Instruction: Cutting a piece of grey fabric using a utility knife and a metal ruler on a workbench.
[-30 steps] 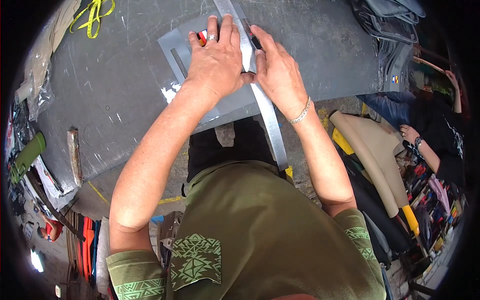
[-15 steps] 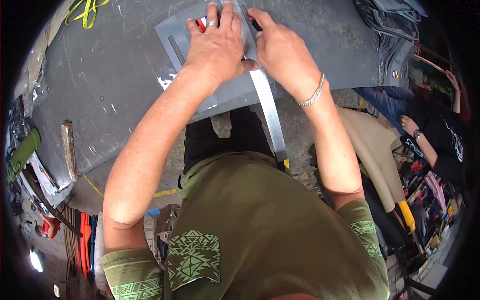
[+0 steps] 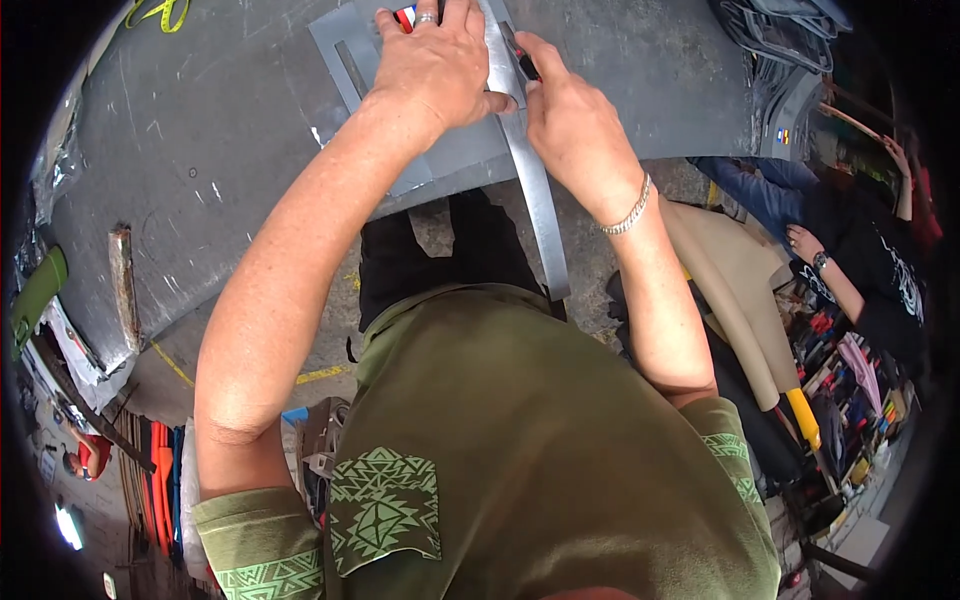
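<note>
My left hand (image 3: pixel 435 65) lies with its fingers apart on a grey sheet (image 3: pixel 345 30) and a long metal ruler (image 3: pixel 532 190), the thumb on the ruler. The ruler's near end juts past the table edge toward my body. In my right hand (image 3: pixel 580 125) is a black-and-red utility knife (image 3: pixel 527 66), held along the right side of the ruler. The knife's tip points away from me; its contact with the sheet is hard to make out. A slot (image 3: pixel 350 66) runs through the sheet left of my left hand, and a small striped coloured patch (image 3: pixel 404 18) shows by its fingers.
The dark worktable (image 3: pixel 230 130) carries a yellow tape measure (image 3: pixel 165 12) at the far left and a worn stick (image 3: pixel 122 285) nearer. Stacked dark pieces (image 3: pixel 785 110) lie at the right end. Beyond them is another person (image 3: pixel 860 250); a beige roll (image 3: pixel 725 290) stands beside my right arm.
My right hand and the knife have come toward me along the ruler's edge. The left hand stays pressed on the ruler and sheet. The whole view has shifted slightly.
</note>
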